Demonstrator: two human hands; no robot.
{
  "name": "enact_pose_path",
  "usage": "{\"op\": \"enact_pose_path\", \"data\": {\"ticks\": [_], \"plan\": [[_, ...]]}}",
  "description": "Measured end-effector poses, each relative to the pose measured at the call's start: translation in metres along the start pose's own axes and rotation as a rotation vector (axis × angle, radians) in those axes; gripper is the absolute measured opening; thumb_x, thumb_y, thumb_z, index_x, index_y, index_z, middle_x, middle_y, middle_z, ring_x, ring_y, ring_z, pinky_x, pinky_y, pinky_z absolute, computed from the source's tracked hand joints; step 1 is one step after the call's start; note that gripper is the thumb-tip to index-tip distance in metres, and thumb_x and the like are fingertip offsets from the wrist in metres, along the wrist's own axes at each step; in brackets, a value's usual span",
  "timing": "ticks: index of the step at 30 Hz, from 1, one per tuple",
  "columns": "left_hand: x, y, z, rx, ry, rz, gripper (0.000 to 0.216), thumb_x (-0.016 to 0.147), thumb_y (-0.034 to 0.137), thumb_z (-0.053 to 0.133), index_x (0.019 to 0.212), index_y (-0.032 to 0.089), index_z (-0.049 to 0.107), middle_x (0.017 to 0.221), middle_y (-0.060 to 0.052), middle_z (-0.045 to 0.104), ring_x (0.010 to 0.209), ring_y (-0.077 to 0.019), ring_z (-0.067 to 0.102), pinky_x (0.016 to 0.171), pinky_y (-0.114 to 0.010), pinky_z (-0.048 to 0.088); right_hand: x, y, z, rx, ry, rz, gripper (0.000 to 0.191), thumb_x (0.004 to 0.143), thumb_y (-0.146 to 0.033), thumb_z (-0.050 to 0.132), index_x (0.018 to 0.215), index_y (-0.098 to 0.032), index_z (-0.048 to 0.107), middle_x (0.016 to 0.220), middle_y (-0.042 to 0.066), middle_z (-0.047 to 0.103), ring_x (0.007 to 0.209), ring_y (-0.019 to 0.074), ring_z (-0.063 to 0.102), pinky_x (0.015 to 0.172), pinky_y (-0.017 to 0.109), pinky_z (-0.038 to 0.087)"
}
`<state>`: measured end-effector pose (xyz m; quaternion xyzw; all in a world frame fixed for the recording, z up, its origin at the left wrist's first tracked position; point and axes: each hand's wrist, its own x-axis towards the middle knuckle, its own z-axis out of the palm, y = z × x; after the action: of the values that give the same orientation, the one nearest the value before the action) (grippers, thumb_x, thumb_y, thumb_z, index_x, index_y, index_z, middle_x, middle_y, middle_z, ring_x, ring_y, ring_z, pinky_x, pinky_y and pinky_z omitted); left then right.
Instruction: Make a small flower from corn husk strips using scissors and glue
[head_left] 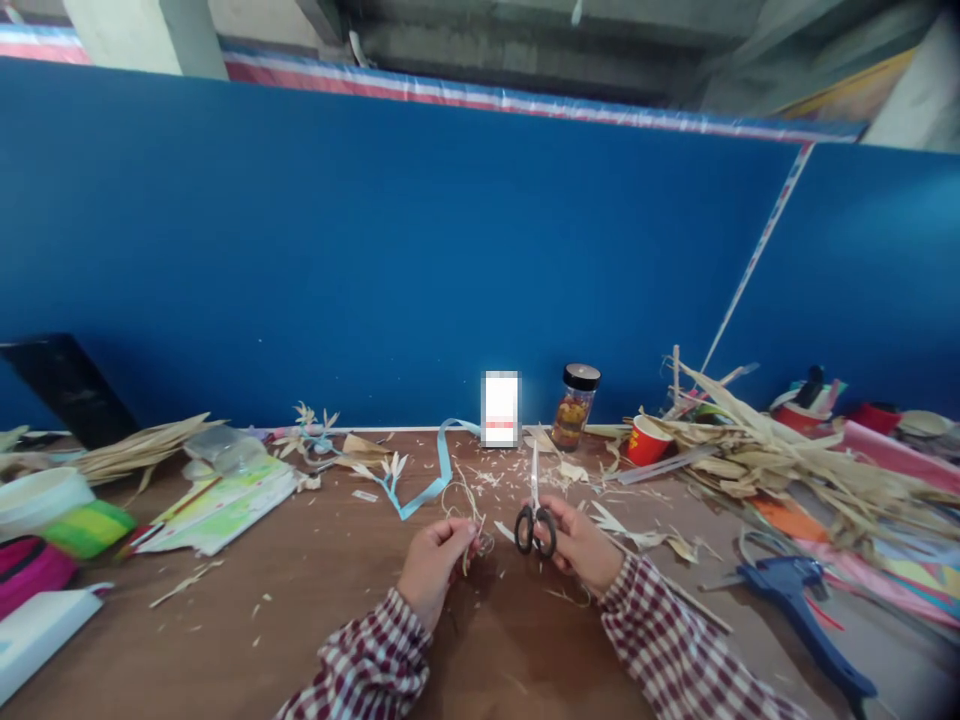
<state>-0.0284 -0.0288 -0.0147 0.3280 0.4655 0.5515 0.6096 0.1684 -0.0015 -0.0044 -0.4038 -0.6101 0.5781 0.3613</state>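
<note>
Near the middle of the brown table, my left hand (pixel 441 562) is closed, thumb against fingers, on thin pale straw strips (pixel 471 548) that curl out above and below the grip. To its right, my right hand (pixel 581 545) holds a pair of scissors (pixel 535 520) by the black handles, with the blades pointing up and away from me. The blades look closed or nearly so. A gap separates the scissors from the strips. Beyond my left hand lies a light blue ribbon (pixel 442 465), next to a small pale flower shape (pixel 388 475) made of husk-like pieces.
A glue gun (pixel 795 590) lies at right, below a heap of dry husks (pixel 765 440). A red cup (pixel 649 440) and a lidded jar (pixel 574 410) stand at the back. Scraps litter the table (pixel 300 620). Painted paper (pixel 225 505) lies left; a blue partition (pixel 450 240) rises behind.
</note>
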Motion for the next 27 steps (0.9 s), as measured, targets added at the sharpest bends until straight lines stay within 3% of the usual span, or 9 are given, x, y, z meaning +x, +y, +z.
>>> {"op": "enact_pose_path", "data": {"ticks": [4,7,12,18,27], "plan": [[0.006,0.000,-0.006,0.086,0.034,0.065,0.022,0.059,0.033,0.069,0.062,0.012,0.063,0.050,0.001,0.058,0.042,-0.0063,0.045,0.040,-0.017,0.031,-0.006,0.002,0.005,-0.111,0.016,-0.105,0.035,0.079,-0.035,0.048,0.111,-0.021,0.042,0.081,0.002,0.059,0.056,0.0090,0.049,0.040,0.016,0.035],[0.008,0.003,-0.009,0.134,0.052,0.086,0.022,0.060,0.034,0.068,0.063,0.013,0.063,0.051,0.001,0.058,0.039,-0.0053,0.042,0.039,-0.017,0.029,-0.011,-0.001,0.007,-0.355,0.056,-0.190,0.036,0.074,-0.032,0.052,0.108,-0.021,0.046,0.075,0.000,0.057,0.059,0.0112,0.052,0.050,0.021,0.040],[0.006,0.009,-0.010,0.223,0.077,0.154,0.022,0.058,0.033,0.070,0.068,0.014,0.066,0.058,-0.001,0.061,0.053,-0.0111,0.053,0.048,-0.019,0.038,-0.023,-0.018,0.007,-0.797,0.031,-0.181,0.033,0.065,-0.042,0.061,0.092,-0.024,0.059,0.065,-0.002,0.056,0.058,0.0122,0.050,0.052,0.021,0.035],[0.005,0.005,-0.010,0.297,0.043,0.145,0.022,0.060,0.032,0.068,0.073,0.015,0.066,0.057,0.000,0.060,0.050,-0.0094,0.049,0.048,-0.019,0.037,-0.028,-0.028,0.006,-0.873,-0.095,-0.149,0.025,0.070,-0.046,0.055,0.072,-0.021,0.059,0.058,-0.004,0.053,0.052,0.0090,0.044,0.047,0.018,0.027],[0.002,0.002,-0.007,0.441,-0.015,0.154,0.018,0.061,0.032,0.065,0.067,0.015,0.065,0.054,0.000,0.059,0.049,-0.0112,0.048,0.048,-0.020,0.037,-0.026,-0.031,0.010,-0.878,-0.102,-0.124,0.025,0.068,-0.046,0.057,0.071,-0.022,0.061,0.053,-0.005,0.050,0.048,0.0089,0.041,0.044,0.018,0.024]]}}
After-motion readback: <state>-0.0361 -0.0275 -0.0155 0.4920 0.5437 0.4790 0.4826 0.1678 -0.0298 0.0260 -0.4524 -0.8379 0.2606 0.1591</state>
